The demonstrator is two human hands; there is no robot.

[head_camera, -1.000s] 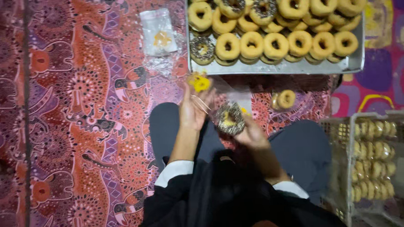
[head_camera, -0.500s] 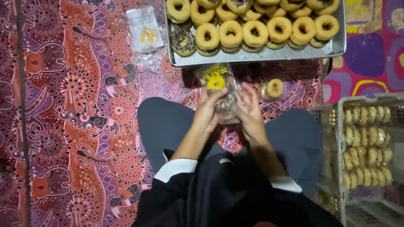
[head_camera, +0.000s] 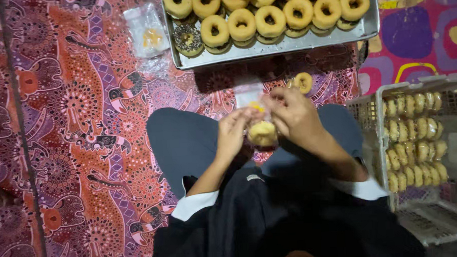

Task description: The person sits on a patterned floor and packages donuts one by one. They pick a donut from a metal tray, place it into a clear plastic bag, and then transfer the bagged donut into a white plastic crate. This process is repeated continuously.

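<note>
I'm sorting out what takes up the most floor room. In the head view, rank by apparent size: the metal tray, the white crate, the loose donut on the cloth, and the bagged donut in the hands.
1. Metal tray, cut off by the frame.
2. White crate, also cut off, so these two are unsure.
3. Bagged donut, nearer the camera.
4. Loose donut.

Both hands were up over the lap. The left hand [head_camera: 233, 131] and right hand [head_camera: 294, 116] held a donut [head_camera: 262, 134] in a clear bag [head_camera: 250, 97]. A tray [head_camera: 271, 47] of donuts sat above. A crate [head_camera: 375, 113] stood at the right.
</note>
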